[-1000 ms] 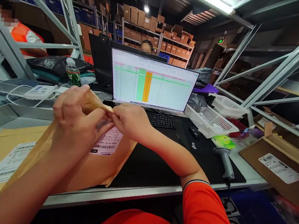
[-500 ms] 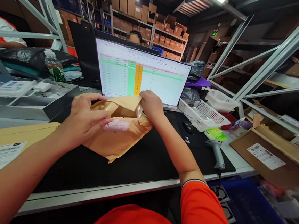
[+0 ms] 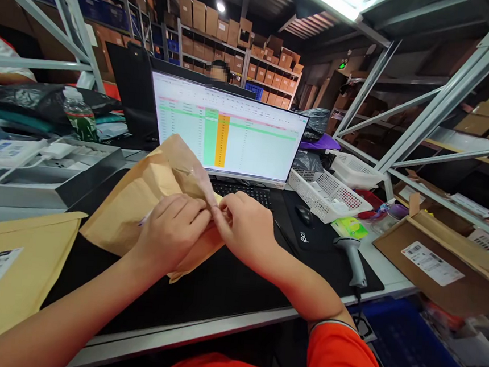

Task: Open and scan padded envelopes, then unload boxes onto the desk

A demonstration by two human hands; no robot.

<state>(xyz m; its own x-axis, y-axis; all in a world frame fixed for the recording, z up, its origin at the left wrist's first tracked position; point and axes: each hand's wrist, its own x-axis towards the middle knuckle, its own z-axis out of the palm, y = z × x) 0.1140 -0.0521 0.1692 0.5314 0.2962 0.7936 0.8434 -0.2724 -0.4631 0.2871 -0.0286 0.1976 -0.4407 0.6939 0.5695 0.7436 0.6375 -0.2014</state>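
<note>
- Boxes (image 3: 211, 20) stand in rows across the warehouse background, beyond my black desk mat (image 3: 227, 287).
- At far left, a labeled yellow envelope (image 3: 38, 239) lies flat.
- Beside it, over the mat, a brown paper mailer (image 3: 135, 188) slants just beyond my left hand (image 3: 174, 226), whose curled fingers clasp its near side.
- My right hand (image 3: 247, 226) pinches the mailer's right edge, fingers narrow.
- Farther right rests a gray scanner (image 3: 353, 261).
</note>
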